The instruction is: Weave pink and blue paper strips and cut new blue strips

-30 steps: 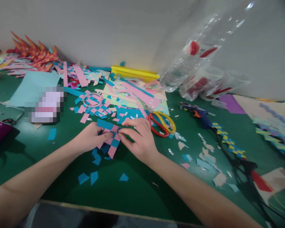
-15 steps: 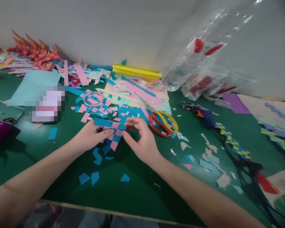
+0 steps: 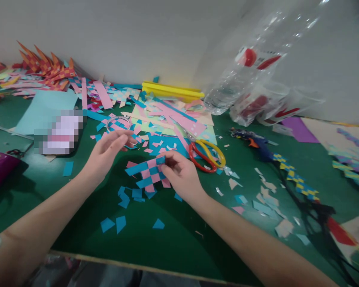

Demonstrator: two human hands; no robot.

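Note:
My right hand [image 3: 181, 171] pinches a small woven paper piece [image 3: 152, 172] by its right edge. The piece is a blue and pink checkered weave with loose strip ends sticking out on the left and below. My left hand [image 3: 109, 149] is off the weave, up and to its left, fingers loosely bent with nothing visible in them. It hovers by a ring-shaped roll of tape [image 3: 119, 118] and partly covers the pink and blue checkered pieces around it. Scissors [image 3: 208, 156] with one red and one yellow handle lie beyond my right hand.
Blue paper scraps [image 3: 107, 225] lie in front. A blurred phone-like object [image 3: 61, 133] rests on light blue paper [image 3: 44, 107]. At the back are a yellow folded strip [image 3: 172, 92], a plastic bottle [image 3: 227, 89] and cups [image 3: 259, 101]. A glue gun [image 3: 254, 145] lies right.
My left hand has let go of the woven paper and moved up and left toward the tape roll. My right hand keeps the weave, now turned and slightly lower right.

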